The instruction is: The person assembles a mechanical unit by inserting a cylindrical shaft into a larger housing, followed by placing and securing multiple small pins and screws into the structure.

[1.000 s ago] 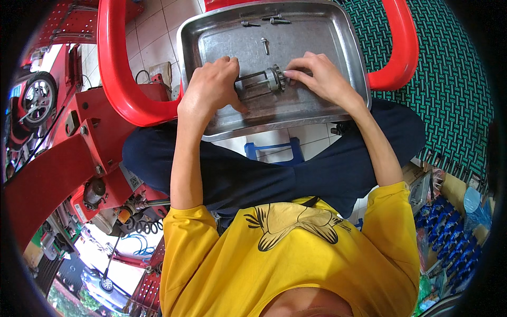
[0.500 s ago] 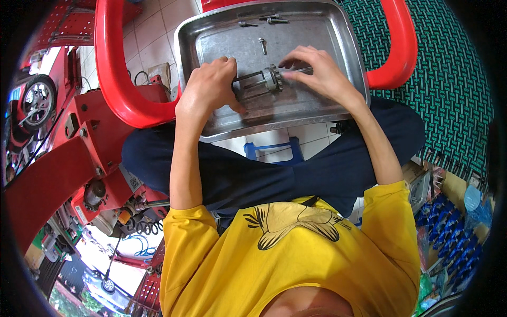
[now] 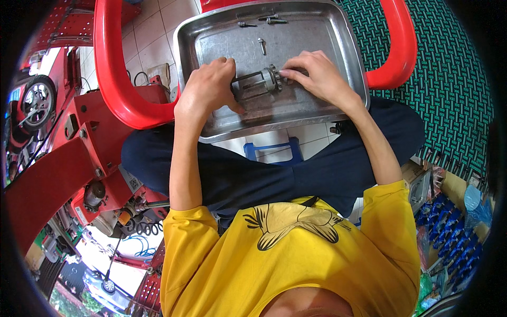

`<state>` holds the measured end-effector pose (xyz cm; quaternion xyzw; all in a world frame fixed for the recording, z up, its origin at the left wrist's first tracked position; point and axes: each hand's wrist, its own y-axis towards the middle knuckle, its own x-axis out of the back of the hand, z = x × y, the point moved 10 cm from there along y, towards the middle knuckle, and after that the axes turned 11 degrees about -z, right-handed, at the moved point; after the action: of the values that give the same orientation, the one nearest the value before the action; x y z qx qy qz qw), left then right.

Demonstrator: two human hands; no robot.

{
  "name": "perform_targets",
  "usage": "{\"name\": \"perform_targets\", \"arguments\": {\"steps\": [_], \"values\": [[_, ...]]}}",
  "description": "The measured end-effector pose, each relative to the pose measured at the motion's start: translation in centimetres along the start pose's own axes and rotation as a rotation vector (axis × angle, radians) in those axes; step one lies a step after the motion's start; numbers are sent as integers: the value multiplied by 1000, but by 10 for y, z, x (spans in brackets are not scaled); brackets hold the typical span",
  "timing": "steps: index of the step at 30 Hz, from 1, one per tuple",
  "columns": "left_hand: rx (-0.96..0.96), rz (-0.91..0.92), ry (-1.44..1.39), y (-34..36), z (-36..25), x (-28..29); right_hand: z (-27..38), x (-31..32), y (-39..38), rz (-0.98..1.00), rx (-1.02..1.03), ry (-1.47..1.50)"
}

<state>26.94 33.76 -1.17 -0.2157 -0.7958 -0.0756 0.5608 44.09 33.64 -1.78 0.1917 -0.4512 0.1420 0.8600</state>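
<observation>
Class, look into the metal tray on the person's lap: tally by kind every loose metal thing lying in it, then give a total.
Metal assembly with rods and a round toothed end, gripped by the left hand and right hand: 1
Loose bolts or screws, one near the middle and two by the far rim of the tray: 3
Total: 4
</observation>
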Motion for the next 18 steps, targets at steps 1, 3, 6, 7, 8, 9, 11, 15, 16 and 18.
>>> {"name": "perform_targets", "arguments": {"steps": [1, 3, 6, 7, 8, 9, 11, 15, 16, 18], "values": [[3, 7, 2, 0, 0, 0, -2, -1, 2, 28, -22, 54], [-5, -1, 11, 1, -1, 0, -5, -3, 4, 85, -65, 163], [-20, -24, 7, 0, -1, 0, -3, -2, 6, 43, -55, 207], [-26, -33, 1, 0, -1, 0, -5, -4, 5, 58, -69, 164], [-28, -30, 2, 0, -1, 0, -7, -7, 3, 74, -83, 120], [-30, -28, 3, 0, -1, 0, -9, -9, 2, 89, -97, 76], [-28, -16, 9, 1, -1, -1, -6, -7, 4, 91, -105, 181], [-21, 1, 20, 1, -1, -2, -4, -2, 8, 72, -66, 273], [-21, 1, 22, 1, -1, -2, -7, -2, 8, 51, -88, 245], [-28, -13, 16, 1, -1, -2, -11, -4, 5, 8, -133, 189]]}}
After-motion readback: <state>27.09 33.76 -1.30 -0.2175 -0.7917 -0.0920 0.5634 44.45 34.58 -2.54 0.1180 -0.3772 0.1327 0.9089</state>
